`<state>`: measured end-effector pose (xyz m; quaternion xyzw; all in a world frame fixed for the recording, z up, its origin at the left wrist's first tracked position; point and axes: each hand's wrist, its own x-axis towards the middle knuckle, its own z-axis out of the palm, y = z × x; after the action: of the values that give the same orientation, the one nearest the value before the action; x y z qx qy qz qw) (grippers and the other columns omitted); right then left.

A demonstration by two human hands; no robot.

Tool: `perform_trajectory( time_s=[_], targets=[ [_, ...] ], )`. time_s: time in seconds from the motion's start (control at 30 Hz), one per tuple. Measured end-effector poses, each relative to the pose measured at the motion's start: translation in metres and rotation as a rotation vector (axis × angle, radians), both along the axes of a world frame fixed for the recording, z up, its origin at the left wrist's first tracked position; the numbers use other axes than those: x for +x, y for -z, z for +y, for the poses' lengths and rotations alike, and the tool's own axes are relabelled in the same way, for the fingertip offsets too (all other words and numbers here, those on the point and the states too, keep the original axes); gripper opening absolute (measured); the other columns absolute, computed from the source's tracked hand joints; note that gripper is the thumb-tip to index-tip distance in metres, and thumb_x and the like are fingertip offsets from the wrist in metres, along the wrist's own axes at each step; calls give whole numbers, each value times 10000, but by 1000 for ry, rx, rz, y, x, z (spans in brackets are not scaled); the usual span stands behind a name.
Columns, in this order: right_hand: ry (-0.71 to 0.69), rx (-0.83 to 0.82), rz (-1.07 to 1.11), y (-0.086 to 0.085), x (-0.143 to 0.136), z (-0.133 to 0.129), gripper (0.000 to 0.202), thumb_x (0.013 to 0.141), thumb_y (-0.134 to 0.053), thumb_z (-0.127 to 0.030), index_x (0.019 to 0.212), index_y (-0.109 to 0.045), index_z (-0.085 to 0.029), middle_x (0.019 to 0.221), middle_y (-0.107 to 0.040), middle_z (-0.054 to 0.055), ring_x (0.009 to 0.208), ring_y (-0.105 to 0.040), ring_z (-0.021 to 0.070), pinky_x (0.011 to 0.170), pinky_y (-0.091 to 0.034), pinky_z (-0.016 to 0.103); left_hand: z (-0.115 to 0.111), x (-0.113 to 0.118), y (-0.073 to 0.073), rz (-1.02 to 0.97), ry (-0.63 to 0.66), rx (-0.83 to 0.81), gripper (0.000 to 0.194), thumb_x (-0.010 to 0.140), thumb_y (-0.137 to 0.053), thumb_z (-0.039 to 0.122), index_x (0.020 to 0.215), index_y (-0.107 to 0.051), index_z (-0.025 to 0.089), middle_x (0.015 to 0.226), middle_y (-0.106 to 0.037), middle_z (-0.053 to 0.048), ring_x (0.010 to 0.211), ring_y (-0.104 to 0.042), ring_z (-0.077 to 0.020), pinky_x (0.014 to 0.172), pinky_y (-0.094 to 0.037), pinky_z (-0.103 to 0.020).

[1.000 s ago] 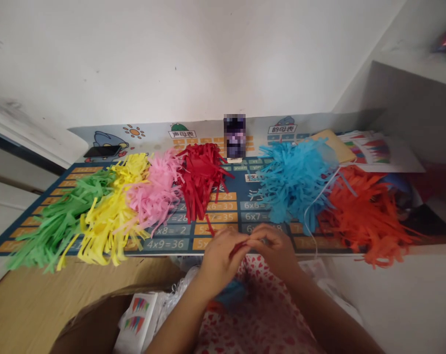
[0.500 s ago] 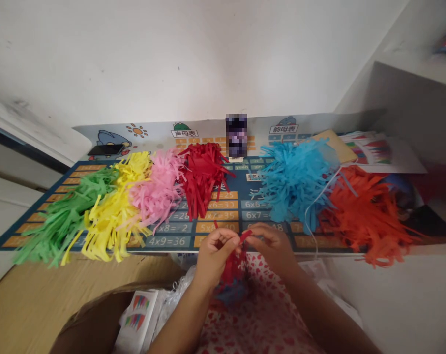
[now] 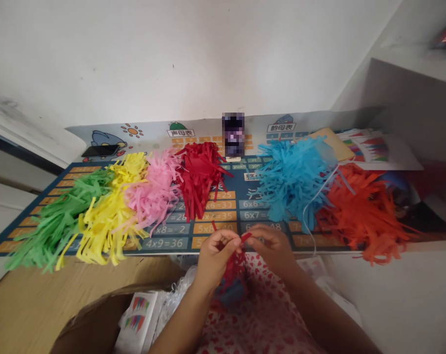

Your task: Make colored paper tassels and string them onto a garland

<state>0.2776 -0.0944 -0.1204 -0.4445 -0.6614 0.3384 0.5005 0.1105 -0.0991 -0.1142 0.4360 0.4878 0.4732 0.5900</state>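
Observation:
Both hands meet at the table's front edge over a red tissue-paper tassel (image 3: pixel 234 269), whose fringe hangs down toward the lap. My left hand (image 3: pixel 221 250) pinches its upper part between thumb and forefinger; a thin red strip sticks up behind the fingers. My right hand (image 3: pixel 270 246) is closed on a short red end of the tassel, just right of the left fingertips. Blue tissue paper (image 3: pixel 232 293) shows below the red fringe, partly behind my left wrist. How the paper is folded inside the fingers is hidden.
On the printed table mat (image 3: pixel 167 243) lie tissue fringe bunches: green (image 3: pixel 70 216), yellow (image 3: pixel 108 226), pink (image 3: pixel 152 194), red (image 3: pixel 200 174), blue (image 3: pixel 294 177) and orange (image 3: pixel 366 211). A white string (image 3: pixel 320 189) crosses the blue one. A phone (image 3: pixel 100 151) lies back left; printed packets (image 3: pixel 373 150) lie back right.
The view has shifted slightly, so the table things sit a little further left. Both hands keep their pinch on the red tassel, with almost no movement.

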Motion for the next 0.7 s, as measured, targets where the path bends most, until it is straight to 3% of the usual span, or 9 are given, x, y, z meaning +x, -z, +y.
perform_trajectory(
  time_s=[0.23,0.4,0.47,0.5,0.63,0.7],
  targets=[
    [229,79,-115,2,-6,2,143,813,-569,-164,729,-659,-236,715,-691,7,694,-634,168,713,-456,322,4,3,-2,401,76,448,149,859,-652,226,919,-787,246,883,-748,-43,817,-688,-168,758,-527,-262],
    [146,134,-276,8,10,7,150,833,-574,-186,842,-707,-253,788,-724,13,764,-652,179,778,-448,345,14,4,0,487,177,433,65,830,-682,204,780,-723,207,773,-726,-18,730,-670,-156,703,-515,-241],
    [175,104,-371,2,41,21,137,868,-599,-268,919,-726,-264,858,-737,22,822,-659,194,816,-455,353,16,2,-1,515,214,424,87,829,-692,222,746,-708,203,739,-721,-12,690,-661,-150,672,-506,-233],
    [266,66,-413,-3,63,31,160,882,-606,-323,963,-728,-260,889,-738,34,853,-657,205,835,-460,358,17,0,-1,515,231,426,92,837,-689,235,754,-715,204,742,-723,-13,688,-662,-149,666,-504,-230],
    [940,-226,-662,-27,162,85,337,945,-504,-424,936,-723,-168,1031,-705,142,1003,-630,257,882,-439,379,18,-2,-1,470,284,450,108,868,-660,249,835,-759,222,783,-733,-23,716,-676,-151,677,-515,-228],
    [1029,-414,-738,-33,198,110,407,933,-518,-457,924,-721,-105,1062,-681,230,1052,-622,316,891,-427,437,16,1,-1,454,280,463,104,860,-666,243,844,-767,227,790,-738,-25,722,-682,-154,681,-521,-229]
  ],
)
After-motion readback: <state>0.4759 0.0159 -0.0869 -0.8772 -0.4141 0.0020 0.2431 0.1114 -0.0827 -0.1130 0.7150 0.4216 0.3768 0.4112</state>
